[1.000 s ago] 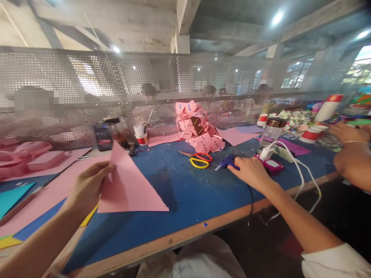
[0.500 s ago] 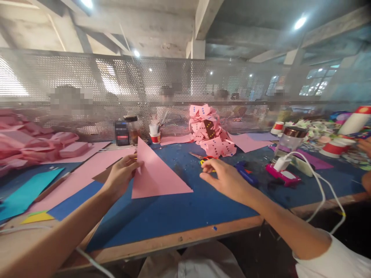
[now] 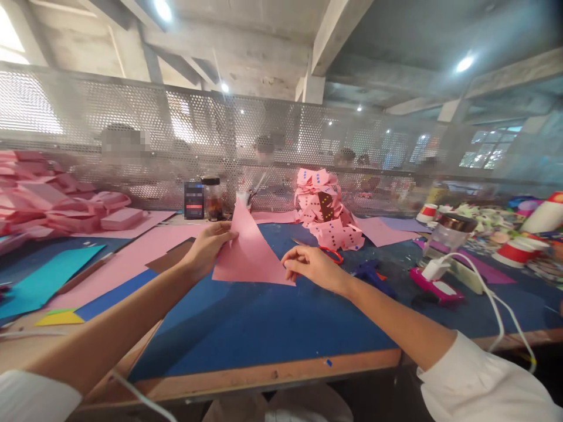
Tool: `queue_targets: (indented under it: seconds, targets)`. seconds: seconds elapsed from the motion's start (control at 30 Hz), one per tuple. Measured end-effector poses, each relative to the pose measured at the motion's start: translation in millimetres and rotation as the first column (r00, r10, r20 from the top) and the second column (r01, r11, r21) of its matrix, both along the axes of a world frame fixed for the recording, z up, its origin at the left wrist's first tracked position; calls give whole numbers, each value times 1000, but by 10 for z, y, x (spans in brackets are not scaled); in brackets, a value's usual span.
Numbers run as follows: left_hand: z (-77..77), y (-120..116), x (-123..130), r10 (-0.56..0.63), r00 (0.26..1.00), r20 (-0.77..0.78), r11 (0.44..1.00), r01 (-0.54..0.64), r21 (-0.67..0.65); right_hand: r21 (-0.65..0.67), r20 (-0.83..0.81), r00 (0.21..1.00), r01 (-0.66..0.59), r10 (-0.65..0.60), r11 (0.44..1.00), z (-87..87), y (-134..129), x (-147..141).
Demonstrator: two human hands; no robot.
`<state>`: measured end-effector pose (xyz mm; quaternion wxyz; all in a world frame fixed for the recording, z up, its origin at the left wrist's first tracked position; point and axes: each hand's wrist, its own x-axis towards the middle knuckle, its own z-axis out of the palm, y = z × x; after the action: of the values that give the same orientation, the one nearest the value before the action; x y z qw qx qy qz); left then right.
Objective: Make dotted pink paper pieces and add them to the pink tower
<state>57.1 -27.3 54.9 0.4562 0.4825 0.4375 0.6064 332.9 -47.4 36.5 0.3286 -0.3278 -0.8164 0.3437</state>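
My left hand point(image 3: 212, 245) pinches the left edge of a pink paper sheet point(image 3: 248, 252), holding it raised and tilted above the blue mat point(image 3: 272, 328). The sheet's top corner points up and its right side bows slightly. At that right edge my right hand point(image 3: 313, 266) has its fingers curled in, closed about the paper's margin; the thumb is partly hidden. Just behind the right hand lie scissors with red handles point(image 3: 333, 255), partly covered. A blue glue gun point(image 3: 373, 275) rests to the right of that hand.
Pink folded paper pieces point(image 3: 53, 196) pile up at left, near a teal sheet point(image 3: 57, 275). Dotted pink pieces point(image 3: 328, 211) are stacked at the back. A lidded jar point(image 3: 446, 234) and a pink power strip point(image 3: 435, 287) with white cable stand right. A perforated screen point(image 3: 272, 132) runs behind.
My right hand has moved left to the sheet's right edge, its fingers curling in. My left hand has shifted right and up with the sheet, which now bends more. The view has turned slightly.
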Motion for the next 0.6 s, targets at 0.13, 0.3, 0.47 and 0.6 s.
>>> queue_targets:
  seconds: [0.13, 0.3, 0.47, 0.6]
  targets:
    - [70, 70, 86, -167, 985, -45, 985, 165, -47, 221, -73, 985, 171, -158, 960, 126, 69, 3]
    - [74, 81, 200, -421, 896, -141, 905, 406, -125, 644, 40, 962, 183, -271, 743, 107, 210, -28]
    - [23, 134, 271, -515, 808, -286, 856, 501, -126, 868, 134, 918, 73, -373, 491, 65, 204, -40]
    - [27, 201, 301, -402, 802, -442, 901, 433, -34, 904, 137, 906, 51, -400, 425, 94, 189, -16]
